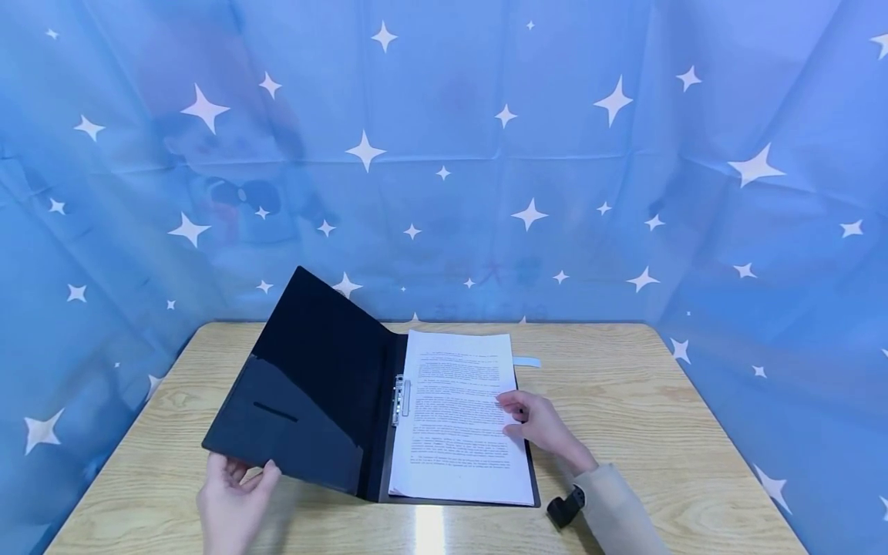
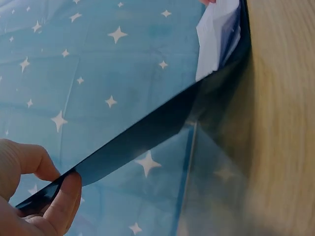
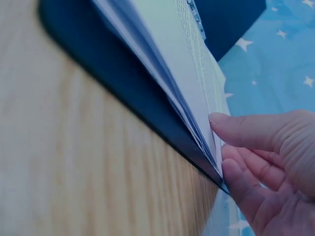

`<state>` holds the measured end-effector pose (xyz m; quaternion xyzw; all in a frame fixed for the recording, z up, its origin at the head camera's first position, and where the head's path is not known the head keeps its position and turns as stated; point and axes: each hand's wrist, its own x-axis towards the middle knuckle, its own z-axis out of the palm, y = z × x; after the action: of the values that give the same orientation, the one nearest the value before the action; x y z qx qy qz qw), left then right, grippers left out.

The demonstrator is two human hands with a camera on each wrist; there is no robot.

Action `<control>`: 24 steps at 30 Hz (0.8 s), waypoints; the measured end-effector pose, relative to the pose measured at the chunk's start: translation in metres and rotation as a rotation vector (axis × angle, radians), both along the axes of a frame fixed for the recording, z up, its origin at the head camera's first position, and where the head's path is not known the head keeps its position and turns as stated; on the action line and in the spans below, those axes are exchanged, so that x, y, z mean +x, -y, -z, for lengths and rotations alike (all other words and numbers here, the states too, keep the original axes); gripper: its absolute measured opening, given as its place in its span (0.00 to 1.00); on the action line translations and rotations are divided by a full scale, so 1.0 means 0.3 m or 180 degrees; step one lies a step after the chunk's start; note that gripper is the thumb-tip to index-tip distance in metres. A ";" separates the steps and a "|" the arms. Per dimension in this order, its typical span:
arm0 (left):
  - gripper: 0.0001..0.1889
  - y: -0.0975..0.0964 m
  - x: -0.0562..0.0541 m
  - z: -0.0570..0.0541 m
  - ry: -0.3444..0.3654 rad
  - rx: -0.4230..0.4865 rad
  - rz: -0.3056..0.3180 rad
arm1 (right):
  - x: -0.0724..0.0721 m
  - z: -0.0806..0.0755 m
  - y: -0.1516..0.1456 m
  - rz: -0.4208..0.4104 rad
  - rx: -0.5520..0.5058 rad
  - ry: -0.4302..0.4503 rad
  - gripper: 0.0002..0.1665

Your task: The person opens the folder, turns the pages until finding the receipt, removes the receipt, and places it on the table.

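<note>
A black clip folder (image 1: 305, 401) lies open on the table, its front cover raised at a slant on the left. My left hand (image 1: 234, 493) pinches the cover's near left corner between thumb and fingers; the left wrist view shows the cover's edge (image 2: 133, 137) in that grip. A stack of printed paper (image 1: 454, 432) rests on the folder's right side, beside a metal clip (image 1: 398, 399) at the spine. My right hand (image 1: 541, 424) is at the stack's right edge. In the right wrist view its thumb and fingers (image 3: 238, 130) pinch the sheets' edge.
The folder is on a light wood table (image 1: 659, 432). A pale blue tab (image 1: 526, 361) sticks out past the stack's right side. A blue curtain (image 1: 444, 200) with white stars hangs behind and around the table. A black band device (image 1: 565, 509) is on the right wrist.
</note>
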<state>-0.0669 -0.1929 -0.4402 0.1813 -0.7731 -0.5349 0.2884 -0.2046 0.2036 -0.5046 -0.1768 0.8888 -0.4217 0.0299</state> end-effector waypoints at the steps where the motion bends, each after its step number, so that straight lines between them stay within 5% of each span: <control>1: 0.27 0.006 0.000 0.002 0.0061 0.0094 -0.0030 | 0.000 0.000 0.000 -0.0005 0.0005 -0.0006 0.25; 7: 0.51 0.061 0.004 0.024 0.0445 0.0825 -0.0136 | -0.001 0.000 0.000 -0.0001 0.0019 -0.0019 0.26; 10: 0.57 0.093 0.009 0.042 0.0679 0.0899 -0.0163 | -0.001 0.000 0.000 0.0021 0.0016 -0.0012 0.26; 18: 0.53 0.160 0.021 0.109 0.1227 0.0251 -0.0197 | -0.006 0.001 -0.005 -0.0053 -0.0031 -0.0018 0.26; 24: 0.51 0.175 0.018 0.146 0.1413 0.0144 -0.0137 | -0.019 -0.002 -0.016 -0.0122 -0.0102 0.0000 0.26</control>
<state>-0.0616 -0.2455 -0.4840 0.3176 -0.8014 -0.4929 0.1184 -0.2103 0.2085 -0.5042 -0.1943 0.8784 -0.4352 0.0352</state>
